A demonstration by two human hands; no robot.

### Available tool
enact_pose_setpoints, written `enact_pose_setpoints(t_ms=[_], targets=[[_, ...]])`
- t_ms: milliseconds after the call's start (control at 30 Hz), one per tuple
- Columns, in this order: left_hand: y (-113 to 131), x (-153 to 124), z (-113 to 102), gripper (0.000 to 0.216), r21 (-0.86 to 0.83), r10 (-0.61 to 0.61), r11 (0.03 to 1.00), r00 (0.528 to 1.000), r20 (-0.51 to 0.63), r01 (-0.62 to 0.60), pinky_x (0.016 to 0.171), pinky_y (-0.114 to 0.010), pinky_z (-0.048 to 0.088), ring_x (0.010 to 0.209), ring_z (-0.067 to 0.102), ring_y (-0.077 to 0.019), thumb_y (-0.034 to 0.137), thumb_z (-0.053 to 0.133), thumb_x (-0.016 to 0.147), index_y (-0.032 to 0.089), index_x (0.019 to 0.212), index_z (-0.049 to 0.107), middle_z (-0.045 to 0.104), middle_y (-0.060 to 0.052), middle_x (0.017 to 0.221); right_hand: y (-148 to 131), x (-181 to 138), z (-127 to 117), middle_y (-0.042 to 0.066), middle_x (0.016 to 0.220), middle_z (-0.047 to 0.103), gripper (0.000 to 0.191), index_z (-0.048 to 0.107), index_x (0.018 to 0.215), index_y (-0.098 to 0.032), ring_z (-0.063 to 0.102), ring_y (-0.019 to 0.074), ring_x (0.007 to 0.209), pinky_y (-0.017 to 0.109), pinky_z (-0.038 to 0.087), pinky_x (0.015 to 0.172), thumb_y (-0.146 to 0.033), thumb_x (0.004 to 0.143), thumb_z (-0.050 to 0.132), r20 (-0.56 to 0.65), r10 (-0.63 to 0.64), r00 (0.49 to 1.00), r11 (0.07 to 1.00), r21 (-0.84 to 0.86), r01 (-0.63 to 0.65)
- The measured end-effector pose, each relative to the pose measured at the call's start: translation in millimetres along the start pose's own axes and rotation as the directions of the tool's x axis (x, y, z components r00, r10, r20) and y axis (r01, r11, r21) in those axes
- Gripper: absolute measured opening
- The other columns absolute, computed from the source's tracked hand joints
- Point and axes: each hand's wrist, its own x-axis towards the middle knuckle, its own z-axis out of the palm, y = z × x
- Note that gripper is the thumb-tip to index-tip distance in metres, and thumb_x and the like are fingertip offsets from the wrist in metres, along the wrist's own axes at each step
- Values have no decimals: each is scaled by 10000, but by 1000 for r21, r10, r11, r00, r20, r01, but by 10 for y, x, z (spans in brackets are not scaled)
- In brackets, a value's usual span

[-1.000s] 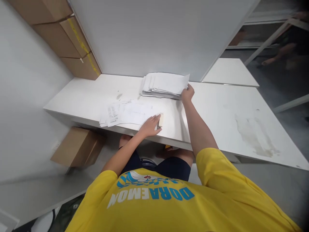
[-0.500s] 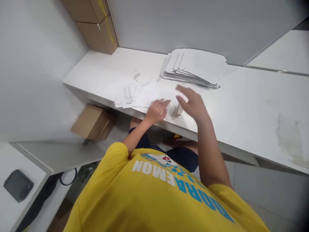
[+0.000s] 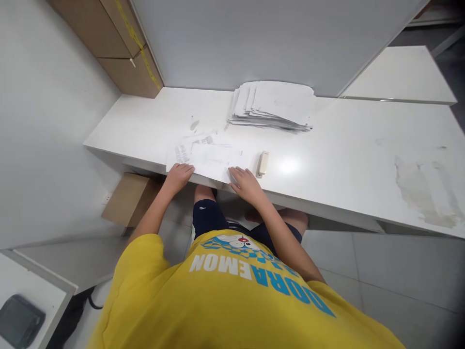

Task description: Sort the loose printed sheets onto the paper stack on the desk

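Note:
A small batch of printed white sheets [image 3: 210, 157] lies at the near edge of the white table [image 3: 337, 160]. My left hand [image 3: 178, 175] grips the batch's near left corner with curled fingers. My right hand [image 3: 244, 180] rests on its near right corner, fingers laid over the paper. A small cream stapler [image 3: 262, 164] lies on the table just right of my right hand, untouched. A thick fanned stack of white papers [image 3: 273, 105] sits further back against the grey partition.
Cardboard boxes [image 3: 123, 53] stand at the far left corner, and another box [image 3: 127, 198] is on the floor under the table. A stain [image 3: 421, 194] marks the table's right part. A dark device [image 3: 20, 320] lies on a surface at bottom left.
My right hand came back from the far stack to the near sheets. My left hand let go of the stapler and moved left onto the sheets' corner. The head view shifted.

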Motion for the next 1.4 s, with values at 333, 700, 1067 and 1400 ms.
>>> enact_pose_setpoints(t_ms=[333, 700, 1067, 1400], targets=[[371, -7, 145, 294, -428, -240, 903, 873, -424, 40, 1024, -408, 536, 1096, 695, -197, 343, 460, 959, 216, 945, 725, 768, -57, 1028, 27, -99, 52, 105, 1548, 446, 489, 484, 1454, -176, 371, 275, 1468, 523, 258, 1221, -320, 998, 385, -21, -72, 997, 997, -31, 72], [824, -75, 382, 410, -771, -530, 635, 705, -472, -39, 1113, -477, 467, 1302, 583, -271, 488, 421, 972, 194, 882, 693, 684, -109, 1258, -27, -53, 72, 163, 1633, 247, 657, 364, 1525, -133, 300, 304, 1501, 527, 279, 1213, -267, 901, 522, -105, -18, 994, 1000, -9, 17], [833, -68, 376, 719, -941, -816, 337, 508, -274, 34, 1196, -366, 368, 1486, 345, -264, 581, 589, 898, 270, 1507, 368, 268, -107, 1642, 78, -17, 261, 120, 1469, 536, 536, 592, 1375, -222, 482, 269, 1394, 568, 349, 1176, -96, 870, 463, -172, -124, 977, 992, -52, 117], [655, 104, 227, 479, -863, -742, 306, 668, 49, 403, 1086, -533, 465, 1202, 633, -332, 324, 691, 774, 188, 1231, 639, 690, -131, 1232, 50, -81, 232, 118, 1566, 400, 635, 519, 1443, -207, 309, 275, 1499, 578, 297, 1205, -55, 832, 432, -260, -79, 963, 997, -24, 75]])
